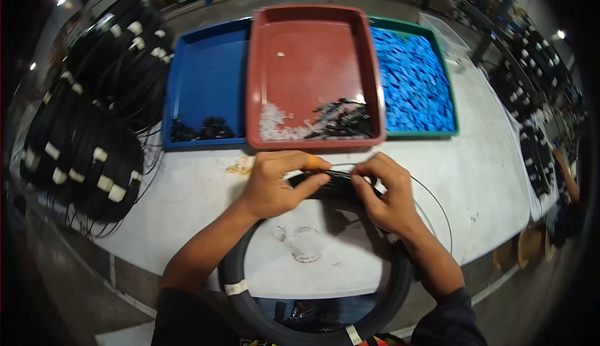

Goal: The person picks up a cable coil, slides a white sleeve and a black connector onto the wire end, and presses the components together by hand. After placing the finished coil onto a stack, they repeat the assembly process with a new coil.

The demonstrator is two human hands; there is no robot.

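A large coil of black cable [232, 261] leans over the table's front edge toward my body, with pale tape bands round it. At the coil's far side, my left hand [278, 182] pinches a thin black strand between thumb and forefinger; an orange wrap circles one finger. My right hand [386, 190] is closed on the same strand just to the right, fingertips together. A small white piece shows by the right fingers. One loose cable end [445, 212] arcs out to the right over the table. Whatever lies between the fingertips is partly hidden.
Beyond the hands stand a blue tray [206, 84] with black pieces, a red tray [309, 59] with white and black pieces, and a green tray [455, 96] full of blue pieces. Stacked cable coils [81, 152] rise at left. Another person's arm [565, 174] shows far right.
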